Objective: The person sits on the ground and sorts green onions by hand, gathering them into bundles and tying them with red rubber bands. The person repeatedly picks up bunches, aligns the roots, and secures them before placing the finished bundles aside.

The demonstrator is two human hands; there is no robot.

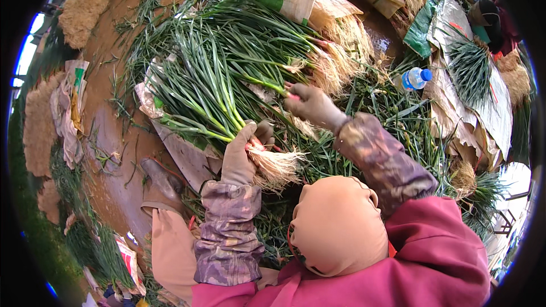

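Observation:
My left hand (239,153), in a greyish glove, grips a bunch of green garlic-like plants (228,113) around its reddish stem bases. Pale stringy roots (277,164) spill out to the right of that hand. Slightly blurred, my right hand (315,104) pinches a single stalk (268,84) at its pink lower end. Just beyond it lies a large heap of the same plants (256,38), leaves to the left and roots (335,64) to the right. Part of the heap rests on a pale woven sack (147,89).
A water bottle (413,79) with a blue cap lies at right among loose leaves (384,123). Wet brown ground (106,136) stretches left, near my boot (162,181). Sacking (469,81) with a tied bunch (469,70) lies far right, close to another person (507,30).

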